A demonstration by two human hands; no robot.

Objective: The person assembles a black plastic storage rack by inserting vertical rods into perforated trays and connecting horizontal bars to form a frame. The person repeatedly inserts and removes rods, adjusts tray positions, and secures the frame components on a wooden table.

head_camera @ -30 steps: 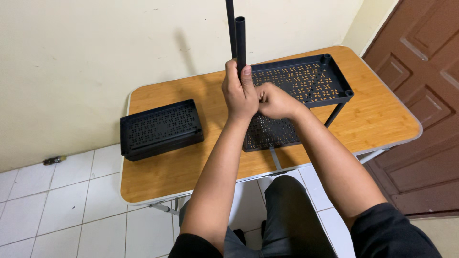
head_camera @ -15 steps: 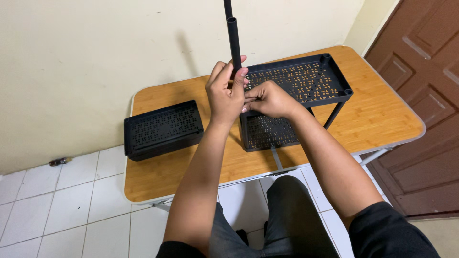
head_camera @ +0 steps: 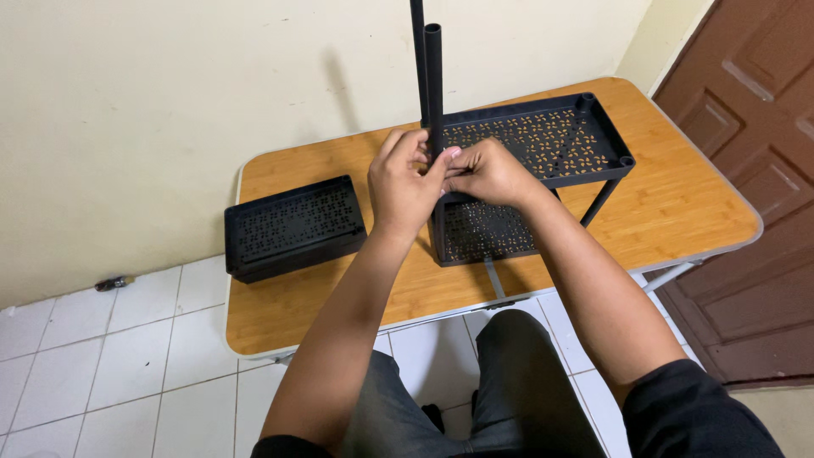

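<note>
Two black tubes [head_camera: 433, 76] stand upright in front of me, rising out of the top of the view. My left hand [head_camera: 404, 185] wraps loosely around their lower part, fingers curled on them. My right hand [head_camera: 487, 173] pinches at the tubes from the right, its fingertips meeting the left hand's thumb. Behind the hands a black perforated shelf tray [head_camera: 551, 136] sits raised on thin black legs, above a lower tray [head_camera: 487, 233] resting on the wooden table [head_camera: 678, 203].
A separate black perforated tray [head_camera: 294, 227] lies flat on the table's left part. A cream wall runs behind the table, a brown door [head_camera: 755, 110] stands at the right, and white floor tiles [head_camera: 110, 356] lie below. My dark-trousered knees are under the table's front edge.
My left hand went from a tight fist on the tubes to a looser hold lower down. The view shifted slightly, and my right hand's fingers came up to the tubes.
</note>
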